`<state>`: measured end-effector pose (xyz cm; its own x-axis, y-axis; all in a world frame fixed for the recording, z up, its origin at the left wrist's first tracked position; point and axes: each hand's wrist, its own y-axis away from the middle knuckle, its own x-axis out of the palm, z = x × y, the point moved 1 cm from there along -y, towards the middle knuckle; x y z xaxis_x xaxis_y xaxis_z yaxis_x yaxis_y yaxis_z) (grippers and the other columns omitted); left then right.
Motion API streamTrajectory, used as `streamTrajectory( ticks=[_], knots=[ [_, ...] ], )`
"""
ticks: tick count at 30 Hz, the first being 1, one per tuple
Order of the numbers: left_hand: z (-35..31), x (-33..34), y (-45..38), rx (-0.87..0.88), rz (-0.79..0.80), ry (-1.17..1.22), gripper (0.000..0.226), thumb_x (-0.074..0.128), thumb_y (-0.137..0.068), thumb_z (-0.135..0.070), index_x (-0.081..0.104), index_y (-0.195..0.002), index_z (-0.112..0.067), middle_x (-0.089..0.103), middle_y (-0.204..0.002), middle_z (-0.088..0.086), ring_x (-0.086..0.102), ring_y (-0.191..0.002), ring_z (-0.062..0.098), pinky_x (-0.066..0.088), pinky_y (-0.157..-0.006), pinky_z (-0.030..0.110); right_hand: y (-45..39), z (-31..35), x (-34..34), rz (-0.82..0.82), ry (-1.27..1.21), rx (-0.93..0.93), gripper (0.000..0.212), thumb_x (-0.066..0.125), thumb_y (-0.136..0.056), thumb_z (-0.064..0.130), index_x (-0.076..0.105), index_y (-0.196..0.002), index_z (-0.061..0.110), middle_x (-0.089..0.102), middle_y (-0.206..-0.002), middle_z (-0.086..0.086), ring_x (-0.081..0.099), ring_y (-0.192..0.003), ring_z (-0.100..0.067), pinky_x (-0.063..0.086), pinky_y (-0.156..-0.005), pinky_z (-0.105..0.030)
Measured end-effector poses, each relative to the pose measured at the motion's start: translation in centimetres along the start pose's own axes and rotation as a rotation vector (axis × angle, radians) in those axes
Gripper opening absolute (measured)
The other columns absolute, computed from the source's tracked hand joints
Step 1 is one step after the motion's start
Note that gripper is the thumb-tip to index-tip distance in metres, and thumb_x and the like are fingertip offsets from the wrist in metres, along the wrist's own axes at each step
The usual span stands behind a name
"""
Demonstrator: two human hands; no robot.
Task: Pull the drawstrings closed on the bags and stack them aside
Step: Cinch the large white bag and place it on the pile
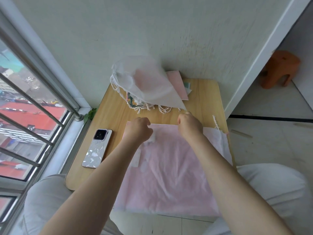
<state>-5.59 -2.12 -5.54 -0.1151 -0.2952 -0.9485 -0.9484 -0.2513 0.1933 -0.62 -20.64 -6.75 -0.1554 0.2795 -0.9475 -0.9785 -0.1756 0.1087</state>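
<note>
A blurred, sheer white drawstring bag [147, 82] with a pale pink sheet inside hangs above the far part of the small light-wood table [115, 106], over the stack of finished bags [177, 85] by the wall. Its pointed lower corner comes down just beside the right hand [189, 123]. That hand's fingers are curled; whether they pinch the corner cannot be told. White knotted drawstring ends [162, 108] and a few green cords [131, 100] trail from under the stack toward the table's middle.

The left hand [138, 129] is a loose fist on the far edge of the flat, sheer pink-tinted bags [169, 167] covering the near half of the table. A bit of white fabric shows beside it; a hold on it cannot be confirmed. A white twisted cord [215, 122] lies at the right edge of the table.

A phone in a patterned grey-and-white case [97, 148] lies face down left of the pink bags, just beside the left forearm. A railed window [33, 116] is at left, and an orange plastic stool [279, 68] stands on the floor at far right.
</note>
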Motion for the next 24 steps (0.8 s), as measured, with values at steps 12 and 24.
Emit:
streamTrajectory(
  ticks=[12,24],
  knots=[
    [-0.2,0.7,2.2,0.181,-0.045,-0.174,0.043,0.054,-0.092,-0.038,0.052,-0.134,-0.027,0.057,-0.124,0.000,0.055,-0.109,0.024,0.039,-0.079,0.032,1.9,0.3,1.1,0.048,-0.087,-0.140,0.017,0.054,-0.089,0.004,0.065,-0.096,0.014,0.050,-0.109,-0.005,0.062,-0.086,-0.030,0.052,-0.070,-0.035],
    [1.4,-0.3,3.3,0.001,-0.156,0.595,0.014,0.059,-0.091,-0.026,0.063,-0.077,-0.029,0.067,-0.063,-0.010,0.064,-0.072,0.015,0.051,-0.070,0.032,4.0,0.4,-3.2,-0.292,-0.462,0.284,0.039,0.047,-0.093,0.012,0.040,-0.130,0.004,0.041,-0.136,-0.017,0.059,-0.100,-0.040,0.038,-0.066,-0.033]
  ],
)
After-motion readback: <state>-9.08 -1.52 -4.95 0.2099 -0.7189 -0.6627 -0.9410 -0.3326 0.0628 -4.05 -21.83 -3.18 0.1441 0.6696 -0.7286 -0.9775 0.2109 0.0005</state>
